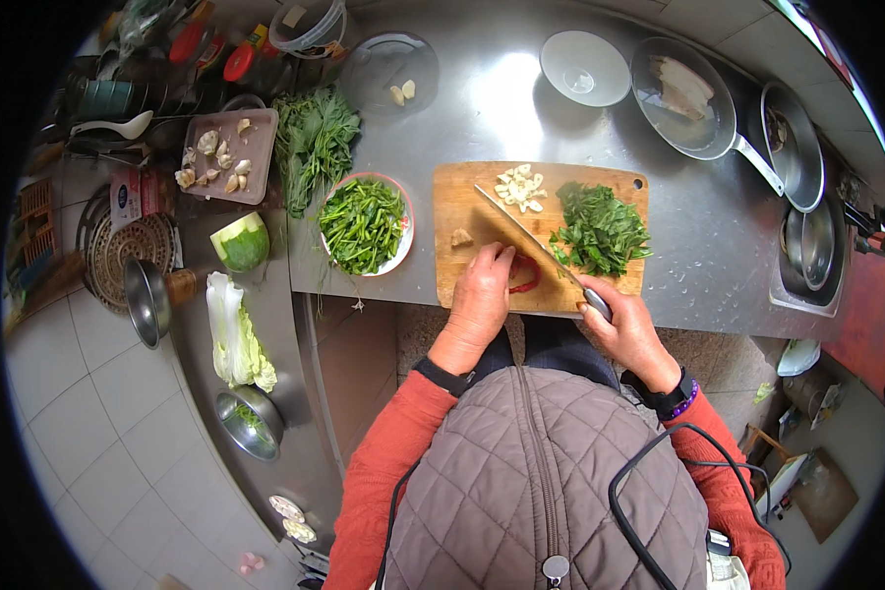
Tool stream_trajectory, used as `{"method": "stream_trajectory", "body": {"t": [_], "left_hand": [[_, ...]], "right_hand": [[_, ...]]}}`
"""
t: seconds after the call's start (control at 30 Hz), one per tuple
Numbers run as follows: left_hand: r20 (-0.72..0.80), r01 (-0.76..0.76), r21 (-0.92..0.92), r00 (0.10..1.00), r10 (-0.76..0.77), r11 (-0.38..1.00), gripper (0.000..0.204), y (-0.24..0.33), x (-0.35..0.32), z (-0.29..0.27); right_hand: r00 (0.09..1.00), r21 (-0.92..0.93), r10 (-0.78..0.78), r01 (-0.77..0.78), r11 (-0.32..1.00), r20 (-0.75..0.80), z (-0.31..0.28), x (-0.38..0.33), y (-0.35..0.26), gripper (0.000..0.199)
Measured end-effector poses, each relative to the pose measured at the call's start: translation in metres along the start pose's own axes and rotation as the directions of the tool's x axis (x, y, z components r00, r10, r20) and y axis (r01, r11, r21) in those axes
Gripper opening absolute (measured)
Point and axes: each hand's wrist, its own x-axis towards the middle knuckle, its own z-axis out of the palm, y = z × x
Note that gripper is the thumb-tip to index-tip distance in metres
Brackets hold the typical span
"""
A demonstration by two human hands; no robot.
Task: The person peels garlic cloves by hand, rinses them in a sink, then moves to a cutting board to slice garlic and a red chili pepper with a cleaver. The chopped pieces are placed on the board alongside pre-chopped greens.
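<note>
My right hand (pixel 624 329) is wrapped round the dark handle of a kitchen knife (pixel 528 232). Its long blade slants across the wooden cutting board (pixel 450 192) toward the far left. On the near part of the board, the curled fingers of my left hand (pixel 477 305) hold a red pepper (pixel 525 275) beside the blade. Sliced garlic (pixel 520 188) lies at the board's far edge. Chopped green leaves (pixel 602 231) are heaped right of the knife. A small tan piece, perhaps ginger (pixel 461 237), sits left of the blade.
Left of the board stands a bowl of cut green stems (pixel 362 226), near leafy greens (pixel 315 143) and a tray of garlic (pixel 256 162). A white bowl (pixel 585 69) and a pan (pixel 700 133) with pale meat in water stand behind. Metal basins (pixel 806 162) are far right.
</note>
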Motion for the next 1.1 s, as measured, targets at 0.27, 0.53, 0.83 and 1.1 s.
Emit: {"method": "stream_trajectory", "body": {"t": [0.27,0.53,0.83,1.1], "left_hand": [[-0.283,0.084,-0.156,0.951,-0.126,0.984,0.019,-0.027,0.009,-0.026],[-0.282,0.087,-0.327,0.941,-0.185,0.941,0.013,-0.044,0.032,-0.014],[-0.425,-0.025,-0.24,0.901,-0.082,0.971,0.011,-0.046,0.04,-0.008],[-0.397,0.029,-0.286,0.906,-0.146,0.958,0.01,-0.046,0.041,-0.007]], "right_hand": [[0.999,-0.076,-0.004,0.001,0.997,-0.032,0.002,0.001,0.002,0.036],[0.994,-0.065,-0.106,0.106,0.992,-0.003,0.011,0.016,-0.016,0.034],[0.986,-0.195,-0.148,0.16,0.968,0.071,0.005,0.032,-0.028,0.035],[0.984,-0.246,-0.157,0.175,0.953,0.088,0.0,0.029,-0.036,0.033]]}}
